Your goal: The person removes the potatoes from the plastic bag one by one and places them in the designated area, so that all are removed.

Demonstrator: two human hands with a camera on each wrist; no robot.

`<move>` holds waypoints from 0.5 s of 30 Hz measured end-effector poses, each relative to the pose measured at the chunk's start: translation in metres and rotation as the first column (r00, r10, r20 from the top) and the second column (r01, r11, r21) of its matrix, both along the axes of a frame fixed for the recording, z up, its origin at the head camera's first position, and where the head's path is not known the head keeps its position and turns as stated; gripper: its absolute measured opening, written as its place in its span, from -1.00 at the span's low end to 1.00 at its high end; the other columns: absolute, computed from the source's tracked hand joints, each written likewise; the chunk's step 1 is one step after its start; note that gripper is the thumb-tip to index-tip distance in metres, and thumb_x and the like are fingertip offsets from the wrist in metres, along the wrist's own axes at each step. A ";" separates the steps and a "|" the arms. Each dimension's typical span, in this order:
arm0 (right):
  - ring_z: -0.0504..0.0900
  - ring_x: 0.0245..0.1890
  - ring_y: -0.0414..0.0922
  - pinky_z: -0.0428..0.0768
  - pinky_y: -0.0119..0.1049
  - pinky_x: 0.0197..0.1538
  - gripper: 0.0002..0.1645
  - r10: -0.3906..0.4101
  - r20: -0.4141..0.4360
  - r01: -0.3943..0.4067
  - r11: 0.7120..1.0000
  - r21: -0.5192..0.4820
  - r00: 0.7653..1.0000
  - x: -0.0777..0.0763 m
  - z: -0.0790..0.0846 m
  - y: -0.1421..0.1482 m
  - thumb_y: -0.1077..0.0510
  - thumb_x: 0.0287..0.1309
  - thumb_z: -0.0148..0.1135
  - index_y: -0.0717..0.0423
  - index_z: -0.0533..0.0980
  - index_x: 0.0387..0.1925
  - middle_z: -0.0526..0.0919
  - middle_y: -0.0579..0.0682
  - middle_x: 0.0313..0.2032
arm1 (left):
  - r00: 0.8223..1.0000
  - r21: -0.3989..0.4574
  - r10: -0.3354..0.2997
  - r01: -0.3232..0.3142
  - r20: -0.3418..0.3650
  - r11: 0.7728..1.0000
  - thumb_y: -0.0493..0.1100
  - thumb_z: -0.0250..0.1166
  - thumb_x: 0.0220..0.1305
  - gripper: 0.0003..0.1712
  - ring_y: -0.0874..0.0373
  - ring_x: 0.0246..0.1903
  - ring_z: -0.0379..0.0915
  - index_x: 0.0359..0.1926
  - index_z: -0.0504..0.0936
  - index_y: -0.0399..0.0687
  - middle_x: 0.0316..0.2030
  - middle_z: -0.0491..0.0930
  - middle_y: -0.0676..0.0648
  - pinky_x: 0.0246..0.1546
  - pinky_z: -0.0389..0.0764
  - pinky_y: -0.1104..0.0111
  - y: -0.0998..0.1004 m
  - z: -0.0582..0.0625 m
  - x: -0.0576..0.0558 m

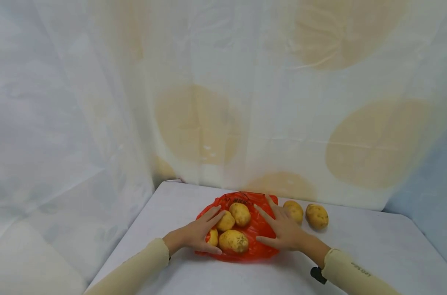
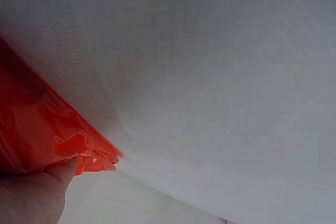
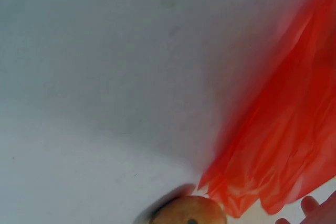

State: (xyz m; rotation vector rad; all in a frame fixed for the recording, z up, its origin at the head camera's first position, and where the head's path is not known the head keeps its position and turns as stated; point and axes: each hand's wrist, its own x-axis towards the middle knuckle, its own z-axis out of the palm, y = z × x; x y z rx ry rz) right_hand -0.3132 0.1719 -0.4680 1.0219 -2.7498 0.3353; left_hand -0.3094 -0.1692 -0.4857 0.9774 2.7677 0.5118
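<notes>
A red plastic bag (image 1: 258, 224) lies spread on the table, with several potatoes (image 1: 233, 241) on its left half. Over the bag's left side rests my left hand (image 1: 199, 234), fingers extended beside the potatoes and thumb toward the near one. In the left wrist view that hand (image 2: 39, 195) is at the crinkled edge of the bag (image 2: 47, 124). My right hand (image 1: 284, 230) lies across the bag's right part with its fingers spread and straight. The right wrist view catches only fingertips (image 3: 315, 211) near the bag's edge (image 3: 283, 145).
Two loose potatoes lie right of the bag: one (image 1: 294, 211) just past my right hand, another (image 1: 317, 216) farther right. The white table (image 1: 370, 246) meets a hanging curtain (image 1: 282, 123) with tan circles at the back. White sheeting (image 1: 61, 143) hangs on the left.
</notes>
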 end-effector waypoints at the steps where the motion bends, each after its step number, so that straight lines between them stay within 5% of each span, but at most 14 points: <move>1: 0.17 0.44 0.28 0.07 0.45 0.36 0.08 0.015 -0.002 -0.015 1.000 -0.001 1.000 0.001 0.000 -0.002 -0.54 0.15 0.05 -0.30 -0.06 0.56 -0.37 0.07 0.58 | 1.000 0.002 0.000 0.000 -0.002 1.000 0.57 0.26 -0.01 0.35 -0.02 0.57 -0.29 0.58 -0.30 0.28 0.59 -0.36 0.01 0.39 0.25 -0.09 0.000 0.000 0.000; 7: 0.06 0.49 0.25 -0.01 0.43 0.38 0.00 0.081 -0.073 -0.081 0.997 0.010 0.994 0.005 -0.001 -0.010 -0.48 0.21 0.04 -0.20 0.07 0.54 -0.27 0.11 0.58 | 1.000 0.014 -0.004 0.004 -0.007 1.000 0.57 0.27 -0.02 0.35 -0.03 0.57 -0.29 0.58 -0.30 0.28 0.59 -0.35 0.00 0.39 0.26 -0.10 0.000 -0.001 -0.001; 15: -0.01 0.52 0.23 -0.07 0.36 0.43 -0.01 0.118 -0.035 -0.118 0.993 0.006 0.992 0.012 0.001 -0.023 -0.46 0.22 0.05 -0.22 0.04 0.55 -0.29 0.08 0.59 | 1.000 0.010 0.004 -0.004 0.006 1.000 0.58 0.27 -0.03 0.36 -0.03 0.56 -0.29 0.58 -0.30 0.30 0.59 -0.35 0.01 0.39 0.25 -0.10 0.001 0.000 0.000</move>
